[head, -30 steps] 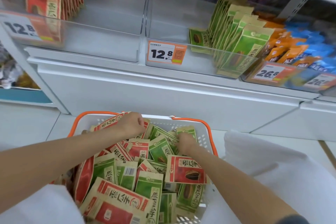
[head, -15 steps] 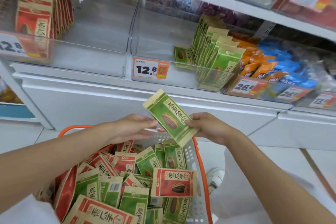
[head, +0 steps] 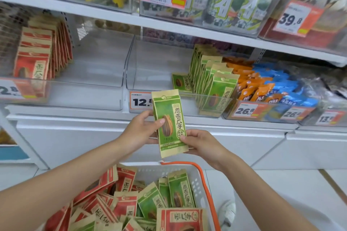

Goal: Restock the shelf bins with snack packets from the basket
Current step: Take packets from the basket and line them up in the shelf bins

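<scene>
I hold a green sunflower-seed packet [head: 170, 122] upright in front of the shelf, above the basket. My left hand [head: 139, 130] grips its left edge with the thumb on the front. My right hand [head: 200, 143] pinches its lower right corner. The white basket with an orange rim [head: 205, 184] sits below, filled with several red and green packets [head: 131, 204]. Straight behind the held packet is a clear bin [head: 150, 73] with a row of matching green packets [head: 212, 80] standing at its right side. The clear bin to its left [head: 97, 73] holds red packets [head: 37, 56] at its left side.
Orange and blue snack packs [head: 266, 84] fill the bins to the right. Price tags reading 12.8 [head: 140, 101] and 26.8 [head: 245, 110] hang on the bin fronts. An upper shelf [head: 169, 22] carries larger packs. White cabinet fronts lie below the bins.
Both hands lifted a green packet out of the basket, turned it from tilted to upright and raised it toward the green-packet bin. The view tilted up toward the shelves.
</scene>
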